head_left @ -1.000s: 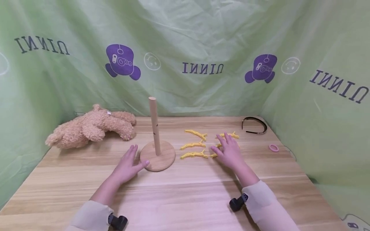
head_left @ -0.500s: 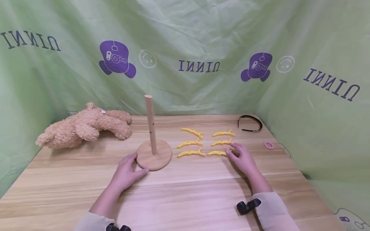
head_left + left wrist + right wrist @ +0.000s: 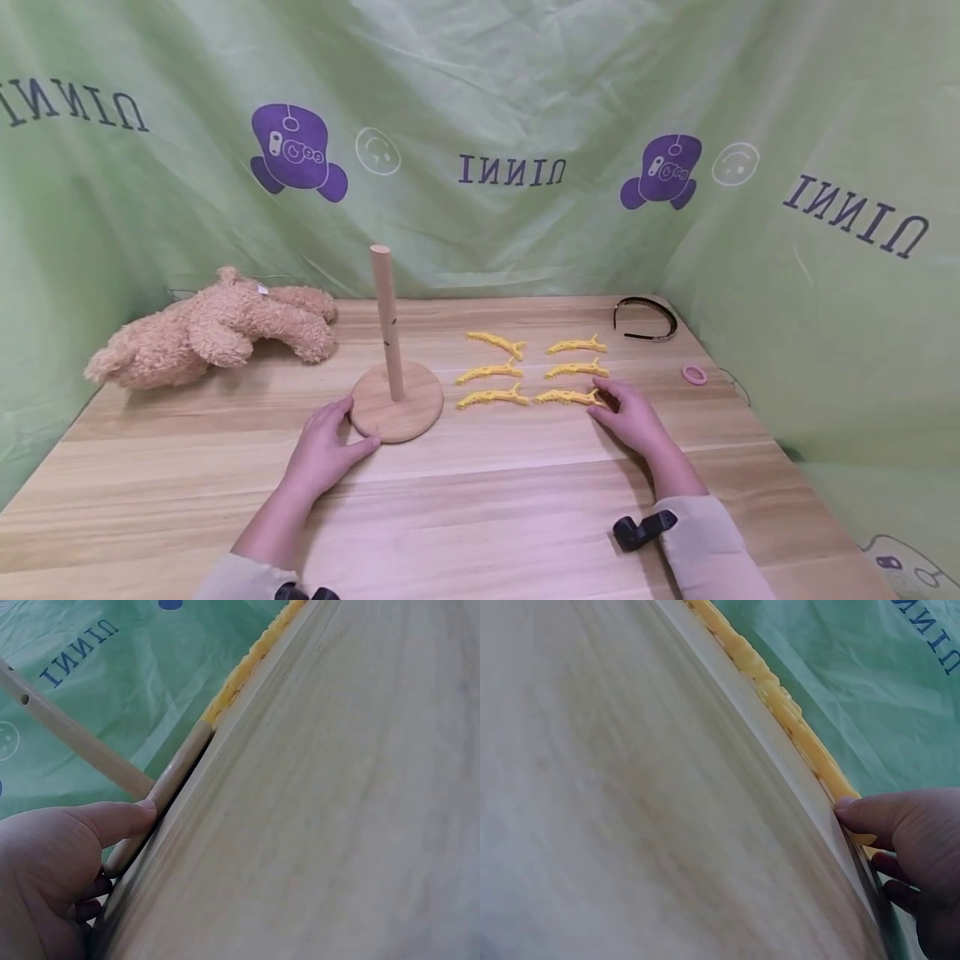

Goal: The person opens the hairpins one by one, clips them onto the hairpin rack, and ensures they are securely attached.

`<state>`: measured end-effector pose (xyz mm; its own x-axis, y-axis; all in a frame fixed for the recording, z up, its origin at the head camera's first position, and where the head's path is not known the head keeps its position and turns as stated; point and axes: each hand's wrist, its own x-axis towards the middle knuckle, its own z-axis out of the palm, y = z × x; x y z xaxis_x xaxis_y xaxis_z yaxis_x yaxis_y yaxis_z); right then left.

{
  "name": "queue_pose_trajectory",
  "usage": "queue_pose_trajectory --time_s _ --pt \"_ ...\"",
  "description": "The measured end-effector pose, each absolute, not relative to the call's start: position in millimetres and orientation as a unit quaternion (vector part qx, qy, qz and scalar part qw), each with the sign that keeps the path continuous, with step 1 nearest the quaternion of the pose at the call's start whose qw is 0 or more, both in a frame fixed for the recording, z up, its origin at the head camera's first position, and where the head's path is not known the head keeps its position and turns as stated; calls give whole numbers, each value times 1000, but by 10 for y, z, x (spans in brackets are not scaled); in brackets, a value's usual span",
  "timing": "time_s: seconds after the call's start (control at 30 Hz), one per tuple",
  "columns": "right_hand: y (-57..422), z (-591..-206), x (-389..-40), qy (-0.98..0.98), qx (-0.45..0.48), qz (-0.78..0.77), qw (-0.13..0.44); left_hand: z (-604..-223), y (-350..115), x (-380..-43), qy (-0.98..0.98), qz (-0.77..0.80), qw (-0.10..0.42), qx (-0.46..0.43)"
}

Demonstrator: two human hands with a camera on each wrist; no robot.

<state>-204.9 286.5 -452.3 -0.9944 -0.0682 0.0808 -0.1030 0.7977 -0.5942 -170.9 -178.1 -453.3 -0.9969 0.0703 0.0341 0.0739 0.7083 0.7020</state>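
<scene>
My left hand [image 3: 322, 450] holds the edge of the round base of a wooden stand [image 3: 412, 410], thumb at the front rim and fingers at its left side. An upright rod rises from that base. In the left wrist view the thumb presses the rim of the stand [image 3: 176, 769]. My right hand [image 3: 633, 421] pinches the right end of the nearest yellow hair clip [image 3: 562, 397], which lies flat on the table. The right wrist view shows the thumb at the end of this hair clip [image 3: 810, 742]. Several more yellow hair clips [image 3: 491, 397] lie in two columns between the hands.
A brown teddy bear [image 3: 217, 329] lies at the back left of the wooden table [image 3: 480, 517]. At the back right is a black headband [image 3: 652, 319], with a pink ring [image 3: 693, 375] nearer. A green printed curtain [image 3: 480, 233] encloses the back and sides.
My left hand has closed onto the stand's base rim. The right hand has moved from above the right-hand clips to the near clip's right end. The head view has shifted slightly.
</scene>
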Motion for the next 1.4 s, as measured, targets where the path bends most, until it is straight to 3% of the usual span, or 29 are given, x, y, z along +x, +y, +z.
queue_pose_trajectory --time_s 0.63,0.93,1.4 --pt "2764 -4417 -2016 -929 20 369 11 -4539 -1790 -1713 -926 -375 2 -41" --pt "2513 -4277 -1994 -915 57 399 13 -4536 -1778 -1710 -925 -378 6 -43" --pt "1814 -4070 -2152 -936 168 303 62 -4549 -1772 -1715 -927 -373 10 -40"
